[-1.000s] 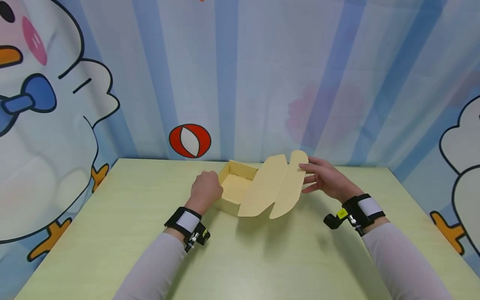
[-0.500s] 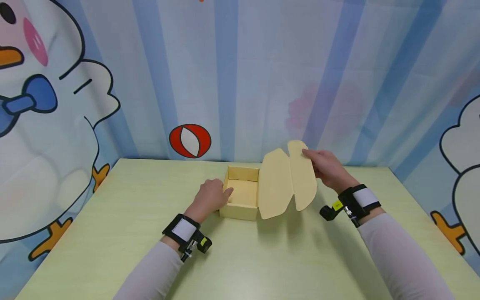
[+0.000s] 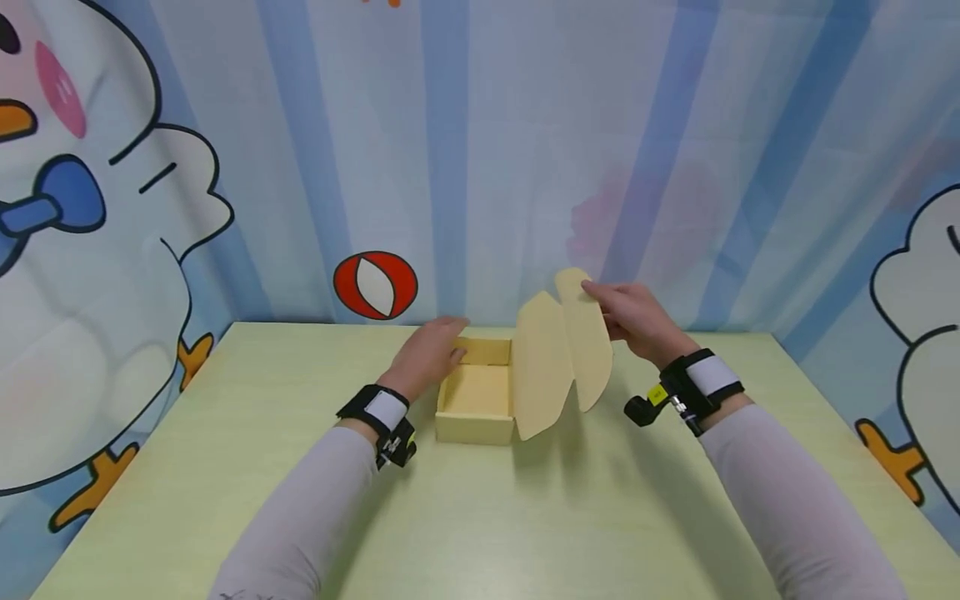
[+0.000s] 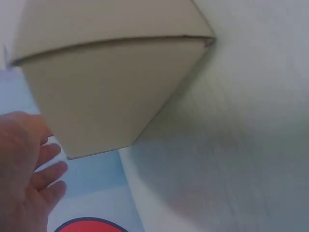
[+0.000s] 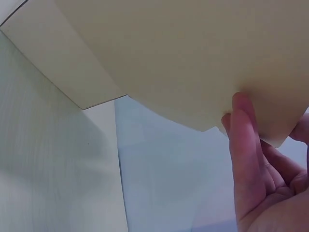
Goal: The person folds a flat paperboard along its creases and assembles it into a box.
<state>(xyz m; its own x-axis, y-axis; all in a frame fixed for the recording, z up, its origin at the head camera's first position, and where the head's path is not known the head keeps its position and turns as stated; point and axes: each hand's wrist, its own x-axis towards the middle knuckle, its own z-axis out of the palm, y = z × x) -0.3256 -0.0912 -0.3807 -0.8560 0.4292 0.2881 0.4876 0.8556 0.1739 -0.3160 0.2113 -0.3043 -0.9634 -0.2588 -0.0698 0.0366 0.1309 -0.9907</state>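
Standing open on the surface [image 3: 225,483], the box [image 3: 474,429] is flanked by the left hand [image 3: 424,358] and the right hand [image 3: 636,318]. The lid [image 3: 542,367] is raised along the box's right side, and the flap [image 3: 583,333] at the lid's outer edge is pinched between the thumb and fingers of the right hand. The left hand is placed at the box's far left corner, its fingers loosely bent; whether the box is gripped cannot be told. Behind the box, a striped backdrop [image 3: 517,150] is seen.
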